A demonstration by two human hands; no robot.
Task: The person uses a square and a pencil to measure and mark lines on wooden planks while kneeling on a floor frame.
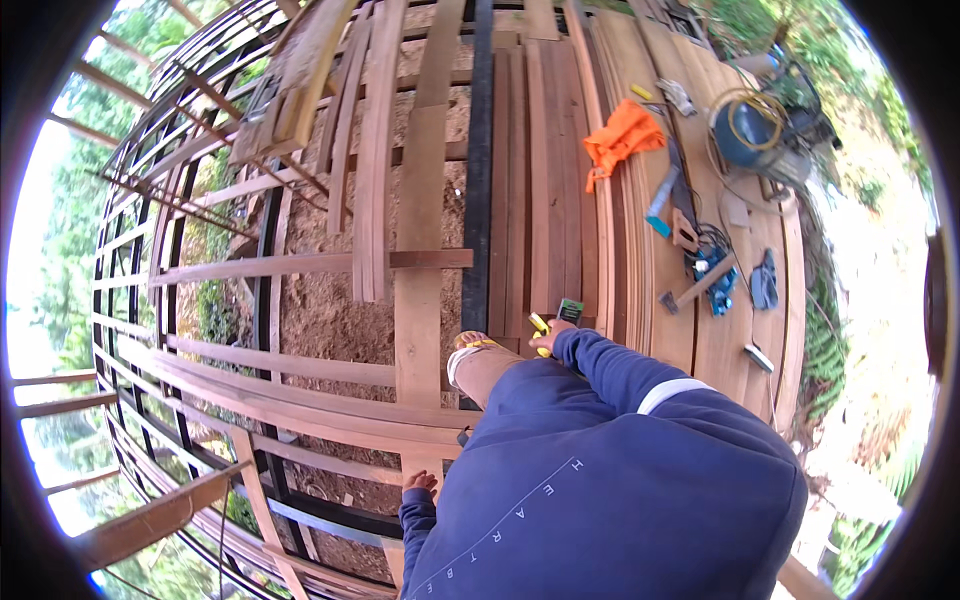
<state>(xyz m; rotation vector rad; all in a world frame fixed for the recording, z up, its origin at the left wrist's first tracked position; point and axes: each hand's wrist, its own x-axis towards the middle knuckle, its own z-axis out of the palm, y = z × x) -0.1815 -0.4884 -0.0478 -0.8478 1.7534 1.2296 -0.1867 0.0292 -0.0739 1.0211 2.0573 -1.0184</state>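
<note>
My right hand (553, 338) is closed around a small yellow-and-white object (541, 326), too small to name for sure. A flat green-and-black object (570, 310) shows right at its fingers; whether it is held or lies on the boards cannot be told. Beneath are long reddish-brown wooden boards (544, 190) laid side by side. Lower down on the left hangs my left hand (421, 483), its fingers apart and nothing in it, close to a light timber plank (418, 340). My bare foot in a yellow-strapped sandal (472, 342) shows beside a black beam (476, 180).
On the right-hand boards lie an orange garment (625, 138), a handsaw (684, 228), a hammer (700, 284), a blue power tool (722, 292) and blue-grey gloves (764, 282). A blue air compressor (742, 138) stands beyond. Leftward, open joists (265, 265) span bare soil (325, 310).
</note>
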